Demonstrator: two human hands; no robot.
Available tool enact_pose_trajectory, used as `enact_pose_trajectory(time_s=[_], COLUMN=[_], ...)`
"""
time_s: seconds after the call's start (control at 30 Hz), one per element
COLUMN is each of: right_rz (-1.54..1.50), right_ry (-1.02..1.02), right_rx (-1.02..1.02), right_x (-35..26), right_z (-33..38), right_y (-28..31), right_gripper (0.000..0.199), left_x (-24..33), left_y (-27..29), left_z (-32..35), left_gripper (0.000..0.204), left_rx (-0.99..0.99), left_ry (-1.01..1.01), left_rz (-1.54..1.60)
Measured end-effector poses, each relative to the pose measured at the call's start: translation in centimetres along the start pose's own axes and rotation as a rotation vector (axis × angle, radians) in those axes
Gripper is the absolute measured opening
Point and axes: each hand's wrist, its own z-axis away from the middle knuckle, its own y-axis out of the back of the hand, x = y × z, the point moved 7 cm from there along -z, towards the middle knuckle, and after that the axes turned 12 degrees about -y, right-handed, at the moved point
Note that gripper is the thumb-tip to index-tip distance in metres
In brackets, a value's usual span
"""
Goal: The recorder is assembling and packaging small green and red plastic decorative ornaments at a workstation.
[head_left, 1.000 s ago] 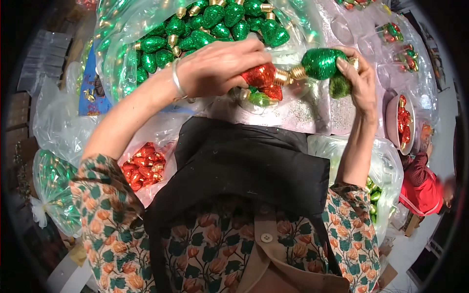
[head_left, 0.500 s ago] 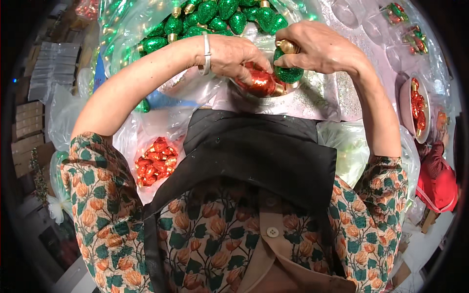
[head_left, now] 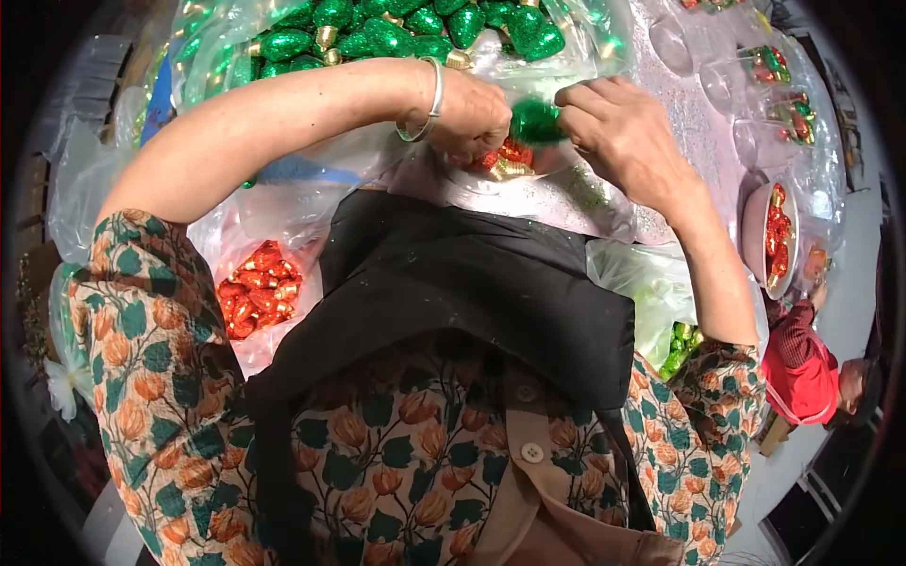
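A glittery green bulb-shaped ornament (head_left: 536,123), blurred by motion, spans the gap between my two hands. My right hand (head_left: 620,130) is closed on its right end, fingertips pinched together. Against its left end my left hand (head_left: 470,115), with a pale bangle at the wrist, is curled closed; what its fingers hold is hidden. Just below sit red bulb ornaments with gold caps (head_left: 512,162) in a clear container, partly covered by my left hand.
Many green bulb ornaments (head_left: 387,38) lie in clear plastic at the far side. Small red ornaments (head_left: 260,291) fill a bag at left; small green ones (head_left: 679,349) at right. A bowl (head_left: 755,231) holds red ornaments. Another person in red (head_left: 802,368) is at far right.
The green ornament has turned and shifted slightly left. My right hand has moved right and nearer, and my left fingers have closed up beside the ornament. The whole view has shifted a little.
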Motion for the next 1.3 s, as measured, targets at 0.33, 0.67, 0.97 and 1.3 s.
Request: enact_pose_trajectory(time_s=[0.33,0.67,0.97,1.3], right_rz=[0.205,-0.108,0.018,0.198], right_ry=[-0.193,-0.344,-0.216,-0.416], right_rx=[-0.556,-1.003,-1.184,-1.023], right_x=[-2.2,-1.5,-2.1,-0.2], right_z=[-3.4,-3.4,-3.7,-3.3], right_y=[-2.5,-6.4,-10.0,-10.3], right_gripper=[0.009,0.016,0.014,0.015], left_x=[1.6,1.1,2.7,3.3], left_y=[-0.1,-2.0,-2.9,-2.2], left_z=[0.8,0.7,1.2,1.4], left_gripper=[0.011,0.027,0.023,0.021], left_rx=[0.237,0.467,0.382,0.871], left_ry=[-0.066,-0.144,-0.079,-0.315], left_rz=[-0.012,-0.044,-0.093,-0.344])
